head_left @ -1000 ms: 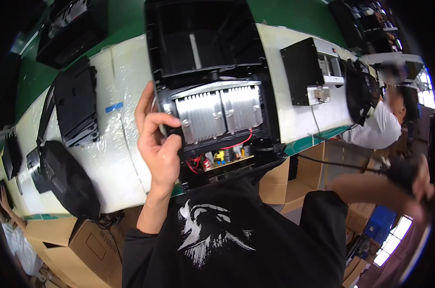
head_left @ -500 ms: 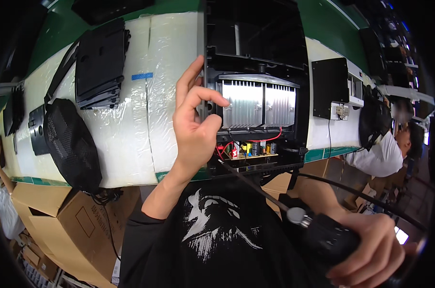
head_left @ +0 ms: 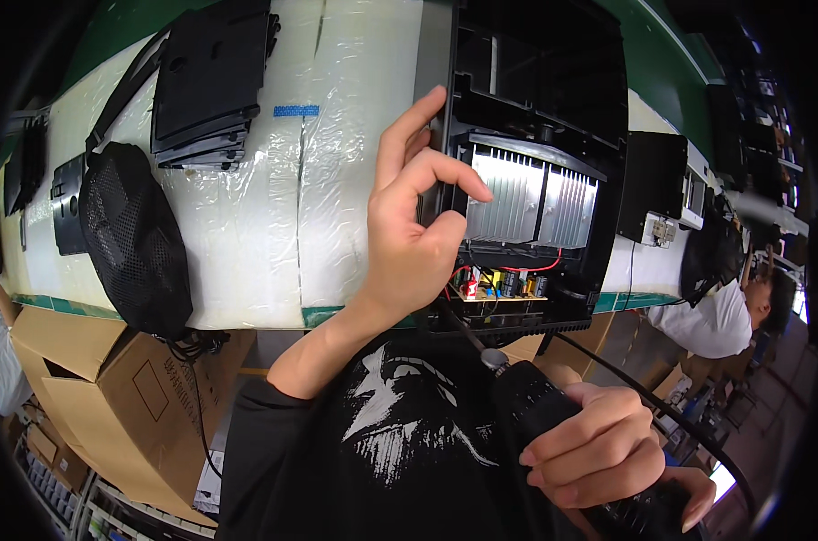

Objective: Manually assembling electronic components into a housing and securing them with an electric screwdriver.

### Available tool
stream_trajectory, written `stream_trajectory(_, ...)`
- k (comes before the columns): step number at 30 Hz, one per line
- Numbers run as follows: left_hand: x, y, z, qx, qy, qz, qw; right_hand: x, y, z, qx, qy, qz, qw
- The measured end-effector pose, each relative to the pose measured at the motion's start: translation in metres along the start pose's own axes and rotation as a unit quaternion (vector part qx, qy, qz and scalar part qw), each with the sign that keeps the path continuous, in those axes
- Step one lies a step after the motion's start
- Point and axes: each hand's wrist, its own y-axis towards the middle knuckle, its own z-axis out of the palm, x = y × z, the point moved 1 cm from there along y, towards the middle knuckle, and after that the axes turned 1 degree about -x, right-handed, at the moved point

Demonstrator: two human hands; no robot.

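- Power driver (head_left: 531, 397) in a firm grip: the right hand's (head_left: 598, 446) fingers close around its black body, off the tabletop's (head_left: 337, 207) near edge.
- Black case (head_left: 576, 90) stands at that near edge, right of center, its long axis running toward the far edge; silver heatsinks (head_left: 513, 203) and a circuit board (head_left: 523, 290) show inside.
- Driver's shaft slants from the right hand forward and left to the case's near left corner; its tip is too dark to make out.
- Left hand (head_left: 418, 234) is nearer the case, at its left side, fingers loosely spread and gripping nothing visible; whether the bent forefinger touches the heatsinks or hovers over them cannot be told.
- Black panels (head_left: 211, 81) lie stacked toward the tabletop's far left corner.
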Motion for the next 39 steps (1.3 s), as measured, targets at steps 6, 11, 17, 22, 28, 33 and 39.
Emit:
stream_trajectory(6, 0.002, 0.0, -0.002, 0.023, -0.014, 0.007, 1.0, -0.008, -0.001, 0.007, -0.055, 0.006, -0.052, 0.997)
stream_trajectory(11, 0.003, 0.0, 0.0, 0.022, -0.013, 0.009, 1.0, -0.012, -0.002, 0.006, -0.04, -0.009, -0.047, 0.998)
stream_trajectory(17, -0.001, -0.001, 0.002, -0.022, -0.032, -0.004, 0.999, -0.017, 0.001, 0.014, -0.04, -0.033, -0.043, 0.998)
stream_trajectory(22, -0.002, -0.003, 0.004, -0.018, -0.057, -0.008, 0.998, -0.026, 0.001, 0.02, -0.021, -0.009, -0.077, 0.997)
stream_trajectory(28, -0.005, -0.005, -0.001, -0.029, -0.055, -0.01, 0.998, -0.029, 0.017, 0.024, 0.027, 0.024, -0.061, 0.997)
stream_trajectory(33, -0.002, -0.007, -0.002, -0.03, -0.061, -0.009, 0.998, -0.029, 0.016, 0.018, 0.079, 0.05, -0.058, 0.994)
stream_trajectory(39, -0.005, -0.004, -0.001, -0.021, -0.054, -0.006, 0.998, -0.025, 0.027, 0.008, 0.123, 0.079, -0.028, 0.989)
